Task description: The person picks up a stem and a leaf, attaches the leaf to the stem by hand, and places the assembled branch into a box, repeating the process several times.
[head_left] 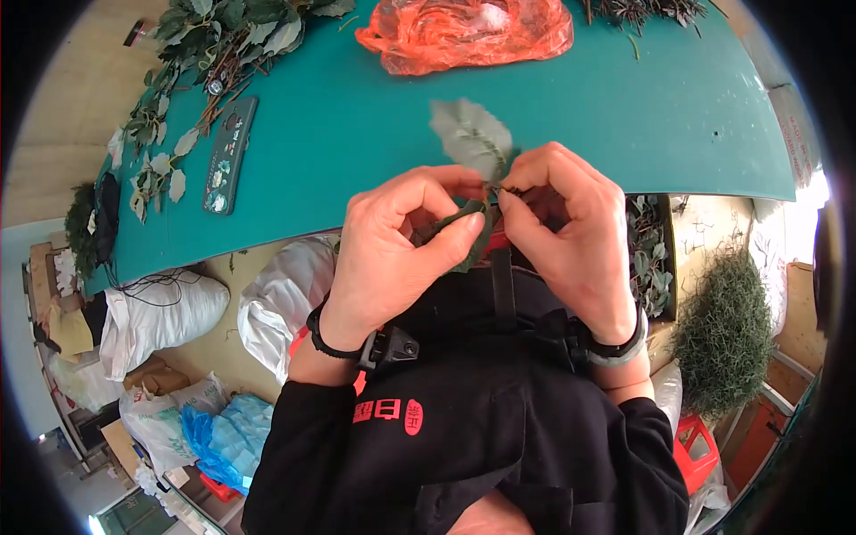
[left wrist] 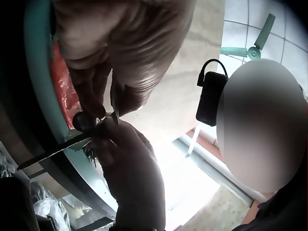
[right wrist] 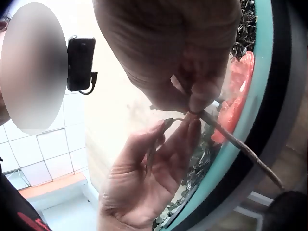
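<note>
Both hands meet over the table's front edge around a leafy sprig. Its pale leaf (head_left: 473, 138) points away from me, while a darker green leaf (head_left: 465, 242) lies beneath my left thumb. My left hand (head_left: 397, 236) pinches the sprig between thumb and fingers. From the other side, my right hand (head_left: 571, 209) pinches the same spot with thumb and forefinger. In the right wrist view, a thin brown stem (right wrist: 245, 149) runs out from between the fingertips. The join under the fingertips is hidden.
Leafy branches (head_left: 236, 36) and a dark oblong case (head_left: 230, 156) occupy the left of the green table (head_left: 312, 116). A red plastic bag (head_left: 464, 40) lies at the back. White sacks (head_left: 165, 312) stand below left; a bushy green bundle (head_left: 727, 334) is at right.
</note>
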`<state>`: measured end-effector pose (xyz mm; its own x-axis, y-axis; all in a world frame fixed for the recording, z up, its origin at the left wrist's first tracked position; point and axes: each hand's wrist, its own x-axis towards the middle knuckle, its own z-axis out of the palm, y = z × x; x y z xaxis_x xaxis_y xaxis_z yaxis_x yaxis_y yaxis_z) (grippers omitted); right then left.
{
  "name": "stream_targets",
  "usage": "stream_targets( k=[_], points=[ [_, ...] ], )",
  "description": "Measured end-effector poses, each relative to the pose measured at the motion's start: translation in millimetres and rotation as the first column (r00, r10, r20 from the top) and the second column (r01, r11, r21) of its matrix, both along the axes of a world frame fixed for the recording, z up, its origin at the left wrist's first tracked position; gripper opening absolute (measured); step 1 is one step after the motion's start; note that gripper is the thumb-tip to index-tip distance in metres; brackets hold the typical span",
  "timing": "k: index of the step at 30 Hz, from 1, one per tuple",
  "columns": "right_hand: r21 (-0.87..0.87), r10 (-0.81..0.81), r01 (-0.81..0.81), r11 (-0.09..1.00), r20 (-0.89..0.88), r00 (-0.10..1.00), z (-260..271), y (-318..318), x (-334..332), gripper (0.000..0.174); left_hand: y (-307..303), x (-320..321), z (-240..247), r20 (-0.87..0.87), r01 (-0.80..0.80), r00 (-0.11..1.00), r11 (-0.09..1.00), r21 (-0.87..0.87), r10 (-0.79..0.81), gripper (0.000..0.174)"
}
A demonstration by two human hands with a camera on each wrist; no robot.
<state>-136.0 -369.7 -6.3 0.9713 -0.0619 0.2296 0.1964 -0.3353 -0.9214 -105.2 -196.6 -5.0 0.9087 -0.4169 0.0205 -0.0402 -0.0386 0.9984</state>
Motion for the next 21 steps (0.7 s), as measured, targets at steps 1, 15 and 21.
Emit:
stream_targets(
  k=[1,15,21],
  points=[
    [-0.002,0.001,-0.001,1.000,0.001,1.000,-0.4,0.5,0.2,0.008,0.2,-0.5,1.7,-0.017,0.019,1.000,1.000,0.012,-0.019,0.013],
    [-0.067,-0.001,0.004,0.998,0.047,0.999,-4.5,4.4,1.9,0.008,0.0,-3.3,2.0,-0.007,-0.009,1.000,1.000,-0.004,0.009,0.012],
    [-0.077,-0.003,0.009,0.997,0.075,0.997,-4.3,6.7,1.8,0.009,2.9,-5.0,1.2,0.159,0.032,0.986,0.996,0.080,-0.044,0.010]
  ],
)
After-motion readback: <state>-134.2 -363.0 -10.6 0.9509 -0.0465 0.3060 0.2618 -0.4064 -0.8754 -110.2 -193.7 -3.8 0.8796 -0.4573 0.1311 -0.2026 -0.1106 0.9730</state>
